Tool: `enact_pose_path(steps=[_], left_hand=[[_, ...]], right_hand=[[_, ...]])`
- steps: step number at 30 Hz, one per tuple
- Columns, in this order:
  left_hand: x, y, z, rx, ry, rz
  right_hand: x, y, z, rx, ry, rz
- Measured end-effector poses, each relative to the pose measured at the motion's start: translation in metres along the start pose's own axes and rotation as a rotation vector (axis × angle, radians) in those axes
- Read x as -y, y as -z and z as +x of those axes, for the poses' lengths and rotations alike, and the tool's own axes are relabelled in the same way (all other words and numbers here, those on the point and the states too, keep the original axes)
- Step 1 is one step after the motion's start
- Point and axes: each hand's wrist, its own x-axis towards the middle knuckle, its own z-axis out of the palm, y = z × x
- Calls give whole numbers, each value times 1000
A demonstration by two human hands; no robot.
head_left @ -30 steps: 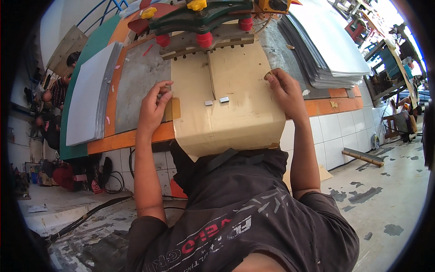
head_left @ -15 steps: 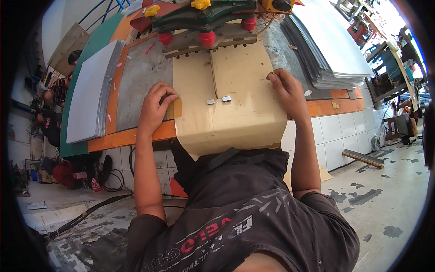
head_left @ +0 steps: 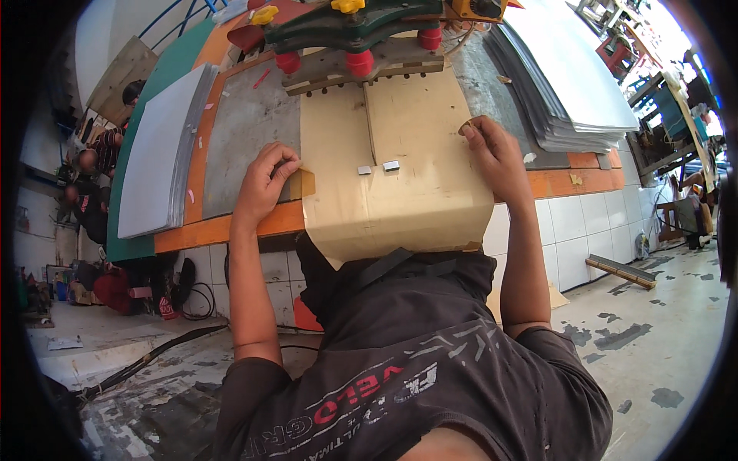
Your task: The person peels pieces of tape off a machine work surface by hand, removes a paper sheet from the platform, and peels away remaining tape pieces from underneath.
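- We stand at a workbench [head_left: 231, 229] with an orange front edge and a grey metal top, white tiles below it
- At the far side sits a green press [head_left: 350, 27] with red knobs and yellow caps; its grey toothed bar lies across the far end of our sheet
- The tan sheet [head_left: 400, 169] lies flat on the grey top, its far end under that bar and its near end hanging over the bench edge toward our body, so we judge it fed in and seated but not yet squared up or let go
- Stacks of grey sheets wait on either side, one stack [head_left: 157, 154] at the left and one stack [head_left: 561, 84] at the right, so more pieces seem left to do
- Our left hand [head_left: 265, 180] pinches the sheet's left edge between curled fingers, just beside a small tan tab
- Our right hand [head_left: 496, 154] grips the right edge near the far corner, thumb and fingertips closed on it
- Two small grey blocks [head_left: 380, 167] rest near the middle of the sheet, between our hands and apart from both
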Motion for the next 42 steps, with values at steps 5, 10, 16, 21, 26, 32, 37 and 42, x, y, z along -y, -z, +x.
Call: enact_pose_path(steps=[5,10,16,21,26,32,37,42], left_hand=[[-5,7,-14,2,-5,-21],[-10,7,-31,-97,-62,41],[1,13,-47,-404,-38,-216],[16,23,-43,-584,-24,-732],[9,23,-16,-478,216,-562],[23,21,33,-251,433,10],[18,6,68,-144,523,291],[25,-9,82,-205,466,297]], right_hand=[[1,-2,0,9,28,-58],[2,-3,0,1,11,-51],[1,-3,0,14,-21,-35],[2,-3,0,12,-31,-18],[-6,-3,0,-11,-19,-4],[-4,2,3,-55,-77,136],[-13,12,15,-63,-179,251],[-9,20,42,-111,-214,-74]])
